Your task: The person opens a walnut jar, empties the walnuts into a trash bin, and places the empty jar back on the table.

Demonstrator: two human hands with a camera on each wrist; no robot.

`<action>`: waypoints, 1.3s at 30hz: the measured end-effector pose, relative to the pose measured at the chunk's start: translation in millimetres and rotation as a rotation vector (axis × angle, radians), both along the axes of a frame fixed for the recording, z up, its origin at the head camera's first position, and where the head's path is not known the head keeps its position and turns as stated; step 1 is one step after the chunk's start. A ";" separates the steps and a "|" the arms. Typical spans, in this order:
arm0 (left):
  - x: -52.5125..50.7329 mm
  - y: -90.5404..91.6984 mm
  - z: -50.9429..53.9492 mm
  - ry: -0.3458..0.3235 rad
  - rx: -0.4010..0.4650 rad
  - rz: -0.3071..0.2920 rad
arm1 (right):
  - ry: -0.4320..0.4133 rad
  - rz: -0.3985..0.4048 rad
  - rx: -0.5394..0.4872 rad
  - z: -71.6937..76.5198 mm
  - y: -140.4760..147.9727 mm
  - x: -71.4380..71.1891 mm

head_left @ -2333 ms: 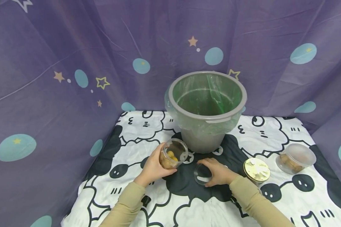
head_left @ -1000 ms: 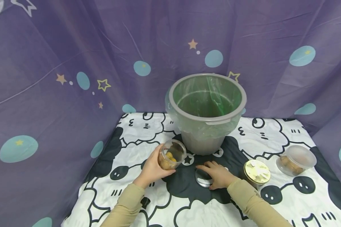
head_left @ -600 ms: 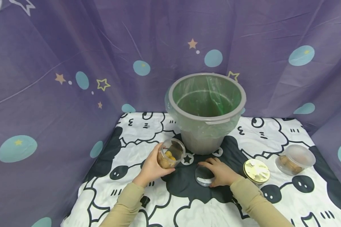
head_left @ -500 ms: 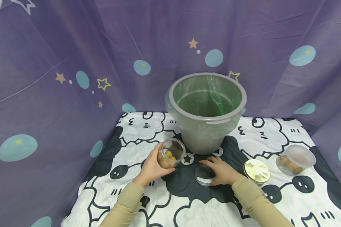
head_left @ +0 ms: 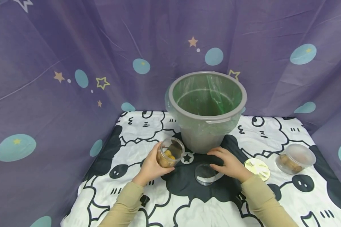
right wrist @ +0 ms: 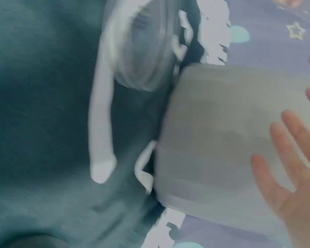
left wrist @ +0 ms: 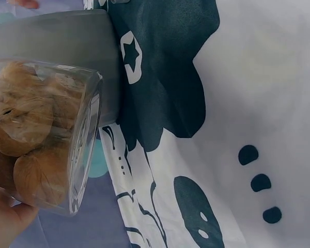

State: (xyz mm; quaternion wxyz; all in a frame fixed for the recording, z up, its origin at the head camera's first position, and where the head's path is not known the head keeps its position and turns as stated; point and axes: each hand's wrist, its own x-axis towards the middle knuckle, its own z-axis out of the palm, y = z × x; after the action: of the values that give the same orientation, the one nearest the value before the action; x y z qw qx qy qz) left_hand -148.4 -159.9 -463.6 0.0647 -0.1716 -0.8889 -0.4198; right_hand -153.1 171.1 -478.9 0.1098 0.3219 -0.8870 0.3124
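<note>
My left hand grips an uncovered clear plastic jar, tilted toward the right. Round brown lumps fill part of it; some look yellowish in the head view, and I cannot tell their kind. A clear round lid lies flat on the dark patch of the cloth. Just right of the lid hovers my right hand, holding nothing. Its fingers are spread and apart in the right wrist view, where the lid is blurred. The jar is close beside the foot of a grey bin.
A thin green-tinted bag lines the bin and hangs over its rim. On the right stand a gold-lidded container, partly behind my right arm, and a clear tub with brown pieces inside. Purple curtains close off the back and sides.
My right hand has let go of the clear lid and moved up and to the right, leaving it on the cloth. The left hand still holds the jar in nearly the same spot.
</note>
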 end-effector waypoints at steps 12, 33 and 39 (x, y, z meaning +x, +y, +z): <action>0.0 -1.9 0.7 0.006 0.000 0.001 | 0.226 -0.048 -0.355 38.7 24.8 -4.9; -0.4 -2.4 5.6 -0.040 0.015 0.009 | 0.533 -0.254 -0.451 103.0 47.7 -31.2; -1.6 -0.9 5.2 -0.033 0.008 0.014 | 0.534 -0.173 -0.245 122.3 45.1 -40.7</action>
State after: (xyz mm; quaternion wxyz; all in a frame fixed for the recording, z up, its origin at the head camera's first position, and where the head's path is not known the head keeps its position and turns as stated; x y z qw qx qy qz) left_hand -150.0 -160.9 -458.5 0.0538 -0.1583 -0.8892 -0.4258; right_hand -193.8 216.2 -356.7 0.4032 0.3002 -0.8066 0.3110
